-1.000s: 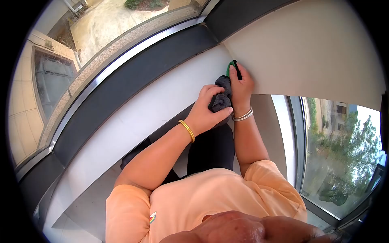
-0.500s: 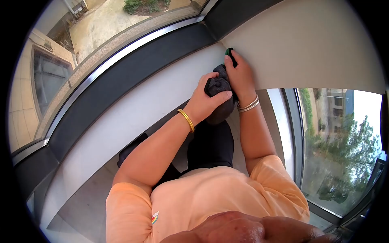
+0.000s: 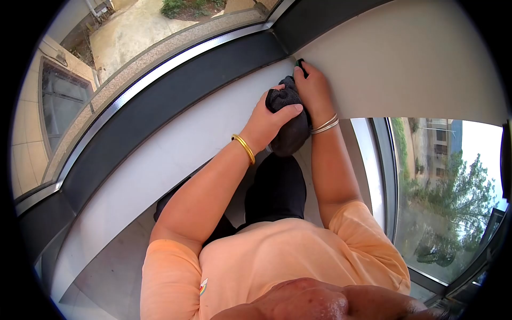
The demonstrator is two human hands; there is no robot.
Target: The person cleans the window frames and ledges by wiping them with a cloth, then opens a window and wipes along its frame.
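While both arms stretch up from the shirt (image 3: 277, 256) at the bottom, the two hands meet near one o'clock from the picture's middle. The left hand (image 3: 269, 117), its forearm slanting toward one o'clock, is clamped on a dark cloth (image 3: 286, 99), with the thumb laid across the front and pointing roughly to two o'clock. The right hand (image 3: 314, 88), farther out at one o'clock, has its forearm leaning toward half past eleven; thumb and fingers are closed together around a small green and black pad (image 3: 300, 63). This pad sits by the corner where the white ledge (image 3: 176, 149) meets the pale wall (image 3: 416, 64), while the dark cloth lies just toward seven o'clock from it, beside the right wrist.

A gold bracelet (image 3: 244, 148) circles the left wrist, and silver bangles (image 3: 325, 125) circle the right.

Most of the green and black pad is hidden by the right hand, so its shape cannot be told. Several left fingers disappear behind the dark cloth. Below it, at six o'clock, a dark rounded shape (image 3: 290, 137) is hard to make out. The window (image 3: 442, 208) toward half past three is cut off by the lens's black rim.
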